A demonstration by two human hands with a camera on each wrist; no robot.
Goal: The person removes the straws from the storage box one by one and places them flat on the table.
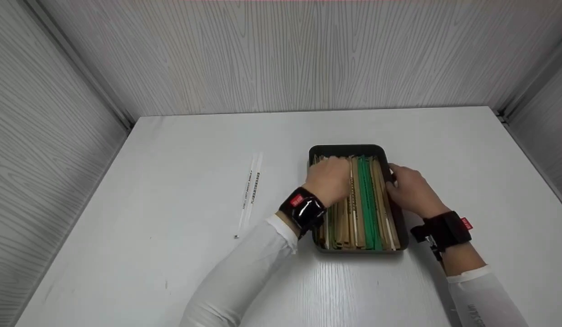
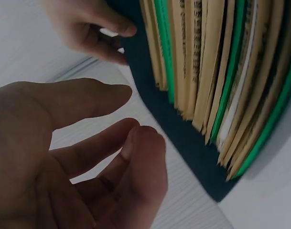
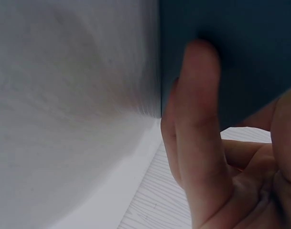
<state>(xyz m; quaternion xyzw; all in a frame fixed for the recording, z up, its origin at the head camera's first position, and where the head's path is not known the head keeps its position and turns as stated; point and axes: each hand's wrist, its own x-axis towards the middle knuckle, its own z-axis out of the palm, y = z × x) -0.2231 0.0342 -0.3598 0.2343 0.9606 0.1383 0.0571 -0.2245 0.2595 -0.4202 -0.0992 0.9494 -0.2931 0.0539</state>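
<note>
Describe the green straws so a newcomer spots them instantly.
On the white table sits a dark tray between the left hand and right hand. Inside it, wrapped straws lie lengthwise. The green straws run right of the middle, the only bright green among brown wrappers.

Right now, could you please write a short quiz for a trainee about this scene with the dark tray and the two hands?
1. True or false: the dark rectangular tray holds only green wrapped sticks.
2. Which hand touches the right wall of that tray: A) left hand, B) right hand?
3. What lies on the white table to the left of the tray?

Key:
1. False: most are brown paper-wrapped sticks, with a few green wrapped sticks among them.
2. B: the right hand rests against it, while the left hand lies over the sticks.
3. Two thin white wrapped sticks, side by side.
</note>
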